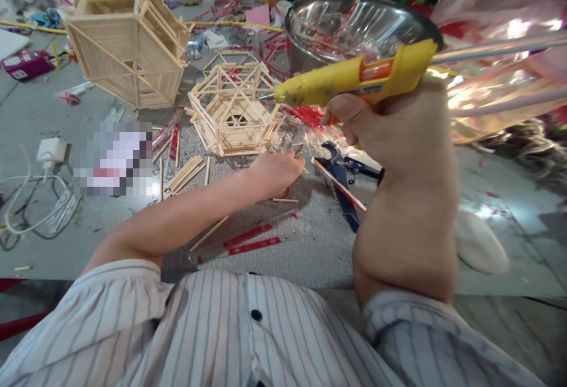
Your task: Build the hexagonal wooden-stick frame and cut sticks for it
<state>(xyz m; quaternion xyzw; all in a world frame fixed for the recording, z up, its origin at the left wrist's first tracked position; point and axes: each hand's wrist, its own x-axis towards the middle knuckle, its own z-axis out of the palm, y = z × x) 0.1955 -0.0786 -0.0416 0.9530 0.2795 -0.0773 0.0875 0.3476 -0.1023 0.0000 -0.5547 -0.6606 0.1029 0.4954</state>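
Observation:
My right hand point(354, 115) is wrapped round a yellow hot glue gun point(323, 83), whose nozzle points left above the right side of an open wooden stick frame point(221, 139). Just in front of that frame, my left hand point(279, 171) is closed low over the table. Its fingertips are pressed together; what they hold, if anything, is too small to make out. Blue-handled pliers point(341, 183) lie between my two forearms, with a red-and-white strip point(339, 185) across them. Loose wooden sticks point(186, 174) lie left of my left hand.
A larger wooden stick structure point(133, 50) stands at the back left. Behind the glue gun is a metal bowl point(363, 20) with sticks and wrappers in it. Red strips point(252, 239) lie near the front edge. A white charger point(52, 150) with cable is at left.

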